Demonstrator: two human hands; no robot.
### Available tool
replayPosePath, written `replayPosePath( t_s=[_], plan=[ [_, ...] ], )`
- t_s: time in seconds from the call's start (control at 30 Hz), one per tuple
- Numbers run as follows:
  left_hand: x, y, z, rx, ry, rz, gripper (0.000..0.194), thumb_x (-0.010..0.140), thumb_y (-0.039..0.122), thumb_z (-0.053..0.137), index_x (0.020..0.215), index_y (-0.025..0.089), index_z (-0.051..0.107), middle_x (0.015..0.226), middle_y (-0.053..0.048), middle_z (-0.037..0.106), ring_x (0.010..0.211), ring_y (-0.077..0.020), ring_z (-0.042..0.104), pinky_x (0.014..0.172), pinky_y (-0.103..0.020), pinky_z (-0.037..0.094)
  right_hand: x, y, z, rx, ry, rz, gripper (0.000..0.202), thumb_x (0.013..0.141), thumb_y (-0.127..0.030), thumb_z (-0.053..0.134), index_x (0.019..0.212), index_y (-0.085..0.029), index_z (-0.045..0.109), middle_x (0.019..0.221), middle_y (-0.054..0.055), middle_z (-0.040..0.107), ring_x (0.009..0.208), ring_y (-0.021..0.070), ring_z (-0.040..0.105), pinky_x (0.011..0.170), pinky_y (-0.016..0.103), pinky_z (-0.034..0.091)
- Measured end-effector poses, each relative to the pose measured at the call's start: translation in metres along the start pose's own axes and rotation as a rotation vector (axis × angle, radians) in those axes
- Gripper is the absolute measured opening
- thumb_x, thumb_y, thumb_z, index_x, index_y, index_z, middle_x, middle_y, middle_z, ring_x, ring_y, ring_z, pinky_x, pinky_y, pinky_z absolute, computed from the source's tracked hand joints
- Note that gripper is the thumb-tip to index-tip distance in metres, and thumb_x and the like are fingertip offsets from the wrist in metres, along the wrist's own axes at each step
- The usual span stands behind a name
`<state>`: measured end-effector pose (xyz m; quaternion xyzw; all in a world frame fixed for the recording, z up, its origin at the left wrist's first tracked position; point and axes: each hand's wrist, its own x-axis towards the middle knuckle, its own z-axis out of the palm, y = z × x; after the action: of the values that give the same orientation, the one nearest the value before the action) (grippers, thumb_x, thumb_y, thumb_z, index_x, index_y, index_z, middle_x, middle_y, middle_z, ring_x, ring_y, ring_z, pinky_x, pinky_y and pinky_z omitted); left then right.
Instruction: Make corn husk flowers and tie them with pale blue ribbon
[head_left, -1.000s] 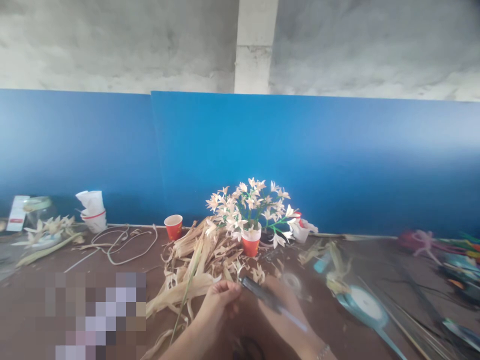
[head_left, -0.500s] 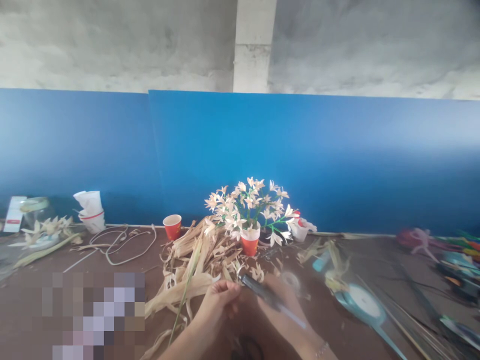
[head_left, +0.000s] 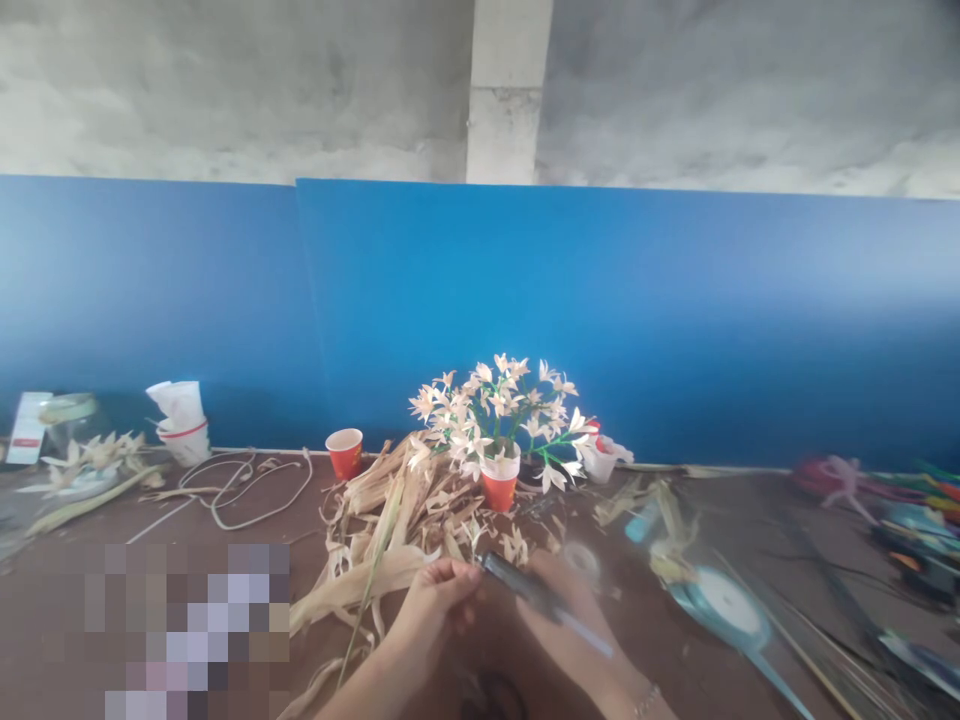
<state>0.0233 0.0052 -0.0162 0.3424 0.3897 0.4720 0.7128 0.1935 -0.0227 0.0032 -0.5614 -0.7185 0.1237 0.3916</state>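
Observation:
My left hand (head_left: 442,597) is closed in a pinch at the front middle of the table, thumb against the fingers. What it pinches, if anything, is too small to make out; a pale husk flower (head_left: 474,533) shows just beyond its fingertips. In my right hand (head_left: 566,610) is a dark glue gun (head_left: 517,580) with a translucent stick running out of its back end. Its tip points up and left, close to the left fingertips. Behind the hands, a red paper cup (head_left: 500,492) holds a bunch of pale husk flowers (head_left: 499,400) on green stems.
Dried corn husks (head_left: 397,490) lie piled left of the flower cup. Another red cup (head_left: 345,455), a white cable (head_left: 225,500) and a white cup (head_left: 184,440) stand or lie further left. A clear tape roll (head_left: 581,565) and a blue ribbon spool (head_left: 727,605) lie right.
Almost nothing has moved. Both hands and the glue gun hold nearly the same place.

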Motion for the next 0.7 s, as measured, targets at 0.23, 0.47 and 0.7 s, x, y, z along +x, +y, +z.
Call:
replayPosePath(
  t_s=[0.23,0.47,0.7],
  plan=[
    [-0.010,0.007,0.003,-0.015,-0.083,0.016,0.028,0.057,0.033,0.077,0.058,0.013,0.058,0.049,0.000,0.062,0.033,-0.0029,0.041,0.034,-0.015,0.023,0.001,0.003,0.000,0.180,-0.028,0.129,0.009,0.073,-0.021,0.051,0.071,-0.019,0.060,0.066,0.000,0.064,0.063,0.0160,0.059,0.059,0.024,0.047],
    [-0.016,0.012,0.000,0.231,-0.180,-0.136,0.024,0.055,0.030,0.076,0.053,0.013,0.059,0.045,-0.003,0.061,0.030,-0.0032,0.035,0.032,-0.017,0.012,0.003,0.005,-0.011,0.251,-0.011,0.220,0.022,0.079,-0.035,0.050,0.083,-0.019,0.065,0.067,0.002,0.067,0.059,0.0166,0.061,0.058,0.025,0.049],
    [-0.008,0.021,-0.004,0.033,0.051,-0.012,0.029,0.052,0.036,0.078,0.053,0.013,0.060,0.041,0.006,0.046,0.037,-0.0018,0.030,0.036,-0.014,0.022,-0.016,0.005,-0.064,-0.313,-0.236,0.159,0.017,0.071,-0.014,0.051,0.082,-0.021,0.062,0.076,0.003,0.066,0.068,0.0175,0.060,0.060,0.024,0.041]
  ],
)
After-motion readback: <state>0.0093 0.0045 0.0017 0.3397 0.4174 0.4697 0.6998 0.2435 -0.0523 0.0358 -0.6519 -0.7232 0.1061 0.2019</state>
